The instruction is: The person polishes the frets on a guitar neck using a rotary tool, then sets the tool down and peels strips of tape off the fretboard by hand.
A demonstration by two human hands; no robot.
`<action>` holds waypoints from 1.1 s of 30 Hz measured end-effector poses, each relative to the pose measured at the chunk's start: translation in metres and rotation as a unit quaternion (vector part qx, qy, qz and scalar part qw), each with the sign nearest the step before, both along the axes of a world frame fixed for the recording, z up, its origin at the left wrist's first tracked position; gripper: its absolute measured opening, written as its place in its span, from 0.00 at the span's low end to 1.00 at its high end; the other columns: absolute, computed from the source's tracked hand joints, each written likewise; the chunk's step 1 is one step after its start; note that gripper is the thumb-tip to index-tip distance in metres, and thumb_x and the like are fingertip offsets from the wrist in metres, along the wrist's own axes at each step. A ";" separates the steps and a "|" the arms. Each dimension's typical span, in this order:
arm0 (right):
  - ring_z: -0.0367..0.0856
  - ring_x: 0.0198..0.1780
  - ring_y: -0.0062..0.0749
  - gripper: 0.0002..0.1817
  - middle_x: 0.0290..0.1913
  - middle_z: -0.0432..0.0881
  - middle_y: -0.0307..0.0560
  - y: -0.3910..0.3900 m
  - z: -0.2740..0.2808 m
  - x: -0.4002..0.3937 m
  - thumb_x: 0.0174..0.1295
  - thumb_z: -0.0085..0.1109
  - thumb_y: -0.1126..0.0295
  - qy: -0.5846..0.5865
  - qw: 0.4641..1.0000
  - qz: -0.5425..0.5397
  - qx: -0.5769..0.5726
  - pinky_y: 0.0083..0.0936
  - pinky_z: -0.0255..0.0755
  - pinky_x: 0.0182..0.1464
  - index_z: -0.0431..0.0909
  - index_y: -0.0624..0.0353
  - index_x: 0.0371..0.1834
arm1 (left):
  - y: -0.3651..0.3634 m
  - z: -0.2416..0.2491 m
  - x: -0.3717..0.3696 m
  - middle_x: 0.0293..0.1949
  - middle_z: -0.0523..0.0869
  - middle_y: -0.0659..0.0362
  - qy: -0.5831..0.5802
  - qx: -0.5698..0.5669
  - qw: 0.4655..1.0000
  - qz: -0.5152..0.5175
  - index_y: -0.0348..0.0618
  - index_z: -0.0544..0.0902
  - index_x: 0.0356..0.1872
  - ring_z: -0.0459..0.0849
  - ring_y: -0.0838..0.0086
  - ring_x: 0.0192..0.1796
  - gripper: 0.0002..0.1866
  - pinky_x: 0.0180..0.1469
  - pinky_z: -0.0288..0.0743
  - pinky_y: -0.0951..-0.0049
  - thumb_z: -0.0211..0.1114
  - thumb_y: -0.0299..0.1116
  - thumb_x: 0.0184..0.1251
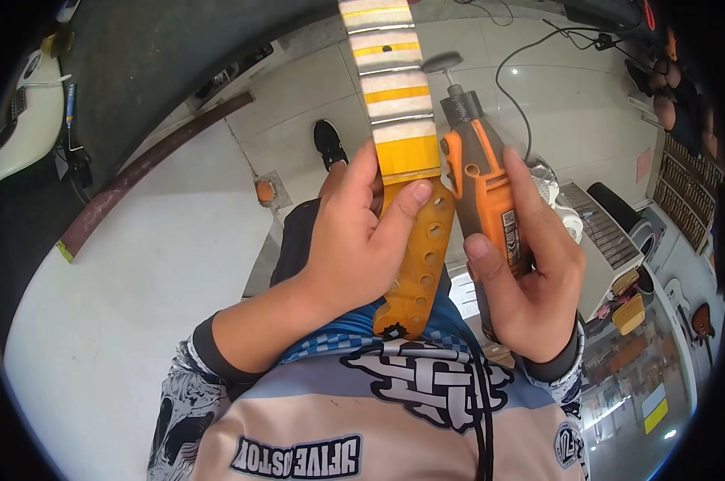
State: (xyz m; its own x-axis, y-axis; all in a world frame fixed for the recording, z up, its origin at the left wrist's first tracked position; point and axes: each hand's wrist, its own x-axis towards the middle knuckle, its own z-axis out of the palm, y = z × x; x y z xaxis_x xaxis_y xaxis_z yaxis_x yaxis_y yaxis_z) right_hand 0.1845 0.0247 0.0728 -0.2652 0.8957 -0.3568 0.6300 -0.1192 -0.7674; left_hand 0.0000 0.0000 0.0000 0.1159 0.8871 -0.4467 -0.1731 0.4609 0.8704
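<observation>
A yellow guitar neck (pixel 409 156) stretches away from my lap, its headstock (pixel 417 276) pierced by several tuner holes and pointing at my shirt. Pale masking tape (pixel 394 82) covers strips of the fingerboard, with metal frets showing between them. My left hand (pixel 354 224) wraps the neck near the nut, thumb on the headstock face. In my right hand (pixel 535 280) is an orange and grey rotary tool (pixel 487 176), held upright just right of the neck. A dark round disc (pixel 443 62) sits on its shaft, close beside the taped frets.
A white tabletop (pixel 154 256) lies to the left, a dark curved strip (pixel 150 172) along its edge. A pale guitar body (pixel 30 120) rests at far left. The black power cord (pixel 503 68) loops over the tiled floor. A glass case (pixel 635 377) stands at right.
</observation>
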 end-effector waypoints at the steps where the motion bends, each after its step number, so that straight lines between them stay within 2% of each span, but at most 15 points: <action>1: 0.85 0.54 0.35 0.36 0.53 0.85 0.61 -0.001 0.000 0.000 0.67 0.65 0.67 0.001 1.000 -0.001 0.001 0.27 0.75 0.58 0.65 0.71 0.76 | 0.000 0.001 0.001 0.56 0.83 0.50 -0.003 -0.001 1.000 0.004 0.33 0.68 0.69 0.85 0.71 0.58 0.23 0.59 0.78 0.74 0.61 0.25 0.77; 5: 0.85 0.54 0.36 0.36 0.53 0.85 0.62 -0.001 -0.001 -0.002 0.67 0.65 0.69 -0.007 1.000 0.007 0.022 0.28 0.75 0.59 0.65 0.72 0.75 | 0.000 0.005 0.003 0.56 0.84 0.55 -0.018 -0.015 1.000 0.020 0.33 0.71 0.66 0.82 0.76 0.58 0.19 0.61 0.75 0.74 0.58 0.26 0.79; 8: 0.85 0.55 0.36 0.35 0.54 0.85 0.63 -0.002 0.000 -0.003 0.67 0.65 0.70 -0.002 1.000 0.004 0.023 0.29 0.75 0.60 0.65 0.72 0.75 | -0.002 0.000 0.001 0.55 0.84 0.51 0.002 0.003 1.000 0.007 0.33 0.68 0.69 0.85 0.72 0.58 0.23 0.59 0.78 0.73 0.60 0.24 0.77; 13: 0.85 0.55 0.36 0.35 0.54 0.85 0.63 -0.001 -0.001 -0.002 0.67 0.65 0.71 0.003 1.000 0.008 0.030 0.29 0.75 0.60 0.65 0.72 0.75 | -0.001 0.002 0.003 0.54 0.85 0.51 -0.003 -0.001 1.000 0.018 0.33 0.69 0.69 0.85 0.72 0.58 0.22 0.59 0.78 0.74 0.60 0.24 0.77; 28: 0.84 0.47 0.28 0.35 0.50 0.86 0.57 -0.001 -0.003 0.003 0.68 0.65 0.70 0.003 0.999 0.019 0.028 0.24 0.76 0.54 0.64 0.71 0.76 | 0.000 0.003 0.003 0.54 0.84 0.53 -0.022 -0.007 1.000 0.021 0.33 0.69 0.68 0.84 0.75 0.56 0.21 0.59 0.77 0.75 0.60 0.24 0.77; 32: 0.82 0.44 0.24 0.36 0.51 0.86 0.52 -0.001 0.004 0.002 0.70 0.63 0.70 0.045 0.994 -0.083 -0.052 0.20 0.75 0.51 0.61 0.69 0.78 | 0.000 -0.001 -0.002 0.56 0.83 0.54 -0.074 -0.026 0.997 0.023 0.34 0.69 0.68 0.84 0.76 0.56 0.22 0.59 0.77 0.74 0.61 0.26 0.78; 33: 0.82 0.44 0.23 0.36 0.52 0.85 0.51 0.000 0.004 0.002 0.70 0.62 0.70 0.054 0.991 -0.108 -0.064 0.19 0.74 0.50 0.61 0.69 0.79 | -0.003 -0.004 -0.006 0.56 0.83 0.55 -0.117 -0.022 0.992 0.034 0.34 0.69 0.68 0.83 0.76 0.56 0.22 0.60 0.77 0.74 0.61 0.26 0.78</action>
State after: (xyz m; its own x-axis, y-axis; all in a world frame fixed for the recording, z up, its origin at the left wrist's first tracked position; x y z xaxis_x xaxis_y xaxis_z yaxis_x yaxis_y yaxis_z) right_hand 0.1868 0.0243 0.0772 -0.1161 0.8850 -0.4509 0.4937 -0.3425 -0.7994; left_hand -0.0056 -0.0031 -0.0039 0.1621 0.8771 -0.4521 -0.4001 0.4773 0.7824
